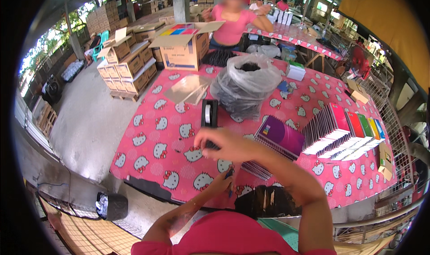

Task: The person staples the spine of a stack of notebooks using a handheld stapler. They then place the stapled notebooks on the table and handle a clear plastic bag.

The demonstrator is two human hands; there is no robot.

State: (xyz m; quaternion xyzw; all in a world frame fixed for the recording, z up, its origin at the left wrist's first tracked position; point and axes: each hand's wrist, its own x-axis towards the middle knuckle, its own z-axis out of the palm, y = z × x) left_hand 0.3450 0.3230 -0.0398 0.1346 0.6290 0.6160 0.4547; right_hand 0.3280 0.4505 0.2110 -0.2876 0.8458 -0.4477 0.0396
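Observation:
My right hand reaches across the near end of a black tape dispenser with a pale roll in it. Its fingers are curled and slightly blurred, and what lies between them is hidden. Closer to the table's front edge, my left hand is closed around a thin dark-blue object whose kind I cannot make out. Beneath and beside my right forearm lies a stack of spiral notebooks, a purple-covered notebook on top.
Rows of spiral notebooks stand at the right. Behind the dispenser sits a clear plastic bag of black items, beside flat clear sheets. An open carton stands at the far edge of the pink patterned table. A person stands beyond.

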